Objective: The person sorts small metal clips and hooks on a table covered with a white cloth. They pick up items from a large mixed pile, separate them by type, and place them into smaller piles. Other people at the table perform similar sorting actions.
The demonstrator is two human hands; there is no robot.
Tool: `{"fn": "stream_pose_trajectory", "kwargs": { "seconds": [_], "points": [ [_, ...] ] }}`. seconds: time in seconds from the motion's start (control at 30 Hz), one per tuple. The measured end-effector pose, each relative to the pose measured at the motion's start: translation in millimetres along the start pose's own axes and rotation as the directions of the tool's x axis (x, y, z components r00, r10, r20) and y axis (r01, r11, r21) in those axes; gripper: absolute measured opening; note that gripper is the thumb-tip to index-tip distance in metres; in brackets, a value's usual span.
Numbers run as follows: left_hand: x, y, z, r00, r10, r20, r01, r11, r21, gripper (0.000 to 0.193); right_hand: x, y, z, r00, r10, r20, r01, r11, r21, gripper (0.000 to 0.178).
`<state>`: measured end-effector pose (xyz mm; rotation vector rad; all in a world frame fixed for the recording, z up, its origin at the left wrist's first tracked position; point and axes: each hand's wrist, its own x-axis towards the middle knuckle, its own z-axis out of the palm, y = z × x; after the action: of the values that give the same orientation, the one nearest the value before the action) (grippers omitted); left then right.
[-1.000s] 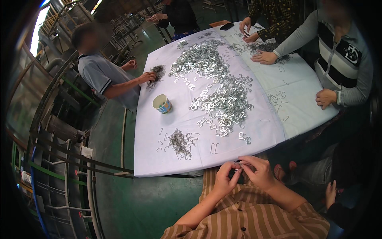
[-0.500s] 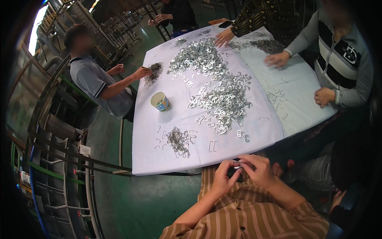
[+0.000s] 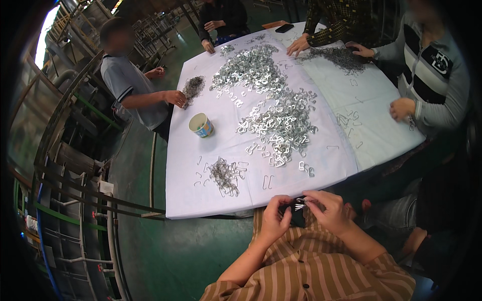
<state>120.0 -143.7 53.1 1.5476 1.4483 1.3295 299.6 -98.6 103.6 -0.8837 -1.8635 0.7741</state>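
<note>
Spreading ahead, the white table (image 3: 211,204) is faced by the loosely curled left hand (image 3: 274,219), contents untellable, and the right hand (image 3: 330,211), where small metal pieces (image 3: 299,206) are pinched just off the edge and might be dropped if gripped too lightly.

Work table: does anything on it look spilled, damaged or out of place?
Nothing looks clearly spilled or damaged; the cup stands upright. Slightly odd: two thin wire pieces lie beside each other near the front of the table, apart from the wire pile.
</note>
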Motion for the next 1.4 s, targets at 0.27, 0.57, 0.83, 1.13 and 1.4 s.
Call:
{"fn": "stream_pose_trajectory", "kwargs": {
  "seconds": [0.27,0.57,0.83,1.13,1.4],
  "points": [
    [27.9,-29.8,-67.0,0.959,0.060,-0.276,0.010,0.969,0.245,0.017,2.7,1.0,-5.3,0.999,0.042,-0.003,-0.042,0.999,0.003,0.031],
    [36.0,-43.1,-111.1,0.906,-0.005,-0.424,0.135,0.951,0.277,0.013,3.9,6.5,-4.6,0.998,0.053,-0.016,-0.053,0.999,0.000,0.032],
    [58.4,-70.8,-117.5,0.957,0.020,-0.289,0.170,0.768,0.617,0.004,1.8,8.8,-1.6,0.996,0.094,0.007,-0.094,0.995,0.028,0.034],
    [132.0,-108.8,-104.9,0.969,0.190,0.161,-0.219,0.346,0.912,0.010,-2.7,6.1,0.9,0.991,0.126,0.053,-0.128,0.991,0.032,0.036],
    [157.3,-98.3,-90.8,0.965,-0.060,0.257,-0.247,0.132,0.960,0.011,-7.9,7.6,4.5,0.992,0.114,0.053,-0.118,0.990,0.071,0.039]
  ]
}}
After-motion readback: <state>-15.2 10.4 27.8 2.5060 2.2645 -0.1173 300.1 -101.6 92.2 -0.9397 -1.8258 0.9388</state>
